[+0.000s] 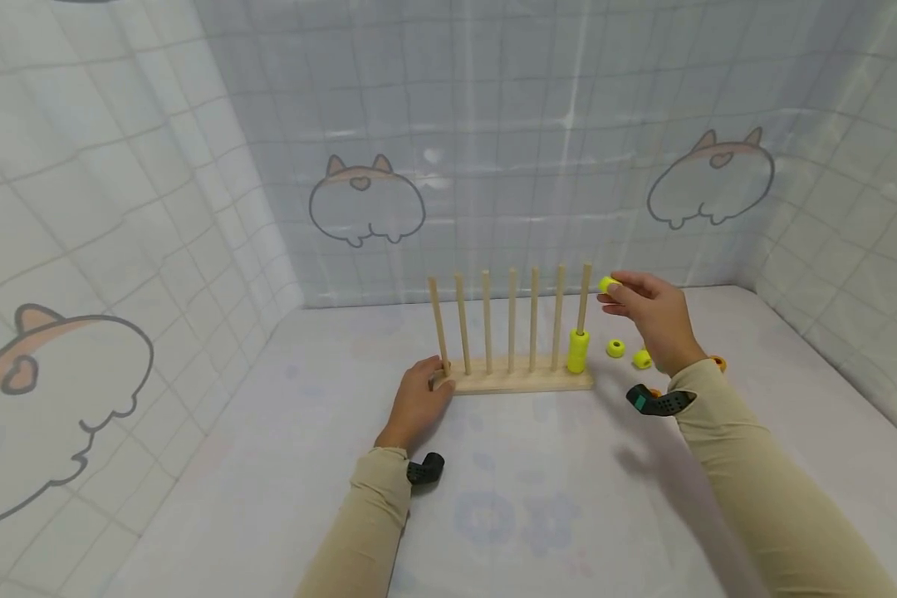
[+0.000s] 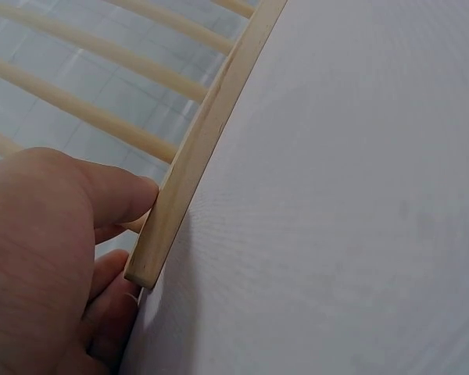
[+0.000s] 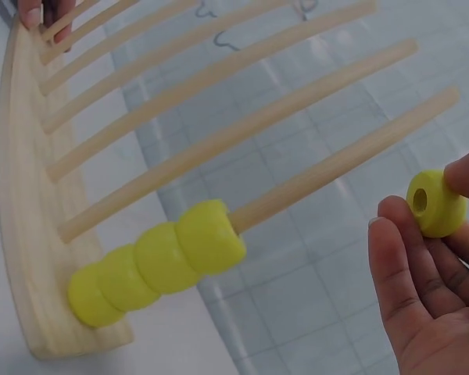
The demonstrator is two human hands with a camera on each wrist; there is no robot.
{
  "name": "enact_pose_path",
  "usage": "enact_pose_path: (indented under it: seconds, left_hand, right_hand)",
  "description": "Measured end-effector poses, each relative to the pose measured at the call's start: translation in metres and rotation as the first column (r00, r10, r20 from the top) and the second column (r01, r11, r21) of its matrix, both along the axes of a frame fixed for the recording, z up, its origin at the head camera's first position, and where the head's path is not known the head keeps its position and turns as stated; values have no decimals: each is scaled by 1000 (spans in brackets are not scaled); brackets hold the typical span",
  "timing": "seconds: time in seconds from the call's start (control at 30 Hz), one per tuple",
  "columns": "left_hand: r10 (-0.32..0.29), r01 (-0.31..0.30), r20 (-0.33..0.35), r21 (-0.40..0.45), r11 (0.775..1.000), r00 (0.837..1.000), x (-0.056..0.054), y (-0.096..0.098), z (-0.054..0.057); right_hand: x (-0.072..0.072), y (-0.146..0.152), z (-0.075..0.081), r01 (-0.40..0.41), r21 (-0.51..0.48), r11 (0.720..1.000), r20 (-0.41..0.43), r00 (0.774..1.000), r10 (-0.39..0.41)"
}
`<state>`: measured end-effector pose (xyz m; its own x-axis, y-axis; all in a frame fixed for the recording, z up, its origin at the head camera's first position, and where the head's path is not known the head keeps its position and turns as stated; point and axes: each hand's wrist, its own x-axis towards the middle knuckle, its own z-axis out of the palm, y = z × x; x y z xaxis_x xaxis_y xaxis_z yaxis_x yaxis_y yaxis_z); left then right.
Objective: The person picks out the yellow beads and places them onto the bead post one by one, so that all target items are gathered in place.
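A wooden peg stand [image 1: 512, 383] has a row of several upright pegs on a long flat base. My left hand [image 1: 417, 403] grips the base's left end, its thumb on the front edge in the left wrist view. Several yellow beads [image 1: 578, 352] are stacked on the rightmost peg [image 3: 344, 160], down at the base. Between thumb and fingers, my right hand [image 1: 656, 320] pinches another yellow bead [image 3: 443, 205]. This bead is just right of that peg's upper end, apart from it, and its hole shows in the right wrist view. The other pegs carry no beads.
Right of the stand lie loose yellow beads [image 1: 615, 348], some partly behind the right hand. An orange bead [image 1: 718, 363] shows beside the right wrist, and another orange piece [image 1: 654, 392] peeks out by the wristband. Tile-patterned sheets [image 1: 508, 124] enclose the back and sides.
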<state>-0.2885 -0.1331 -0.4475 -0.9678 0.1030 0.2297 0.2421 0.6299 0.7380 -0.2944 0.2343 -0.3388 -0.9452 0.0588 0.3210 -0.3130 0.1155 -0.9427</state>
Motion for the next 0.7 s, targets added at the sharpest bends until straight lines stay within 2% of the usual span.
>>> enact_pose_path:
  seconds: [0.3,0.53,0.7]
  left_hand:
    - [0,-1,-5,-3,1000,1000,0,1,2]
    - [6,-7,-13,-18,1000,1000,0,1,3]
    - [3,-4,-10,-20,1000,1000,3,0,3]
  right_hand:
    - [-4,-3,10,-5,7,1000,-29,1000,5]
    - [-4,-7,17,-36,-77,996,-47,998,33]
    - [-3,-8,21,-58,-98,994,-70,996,51]
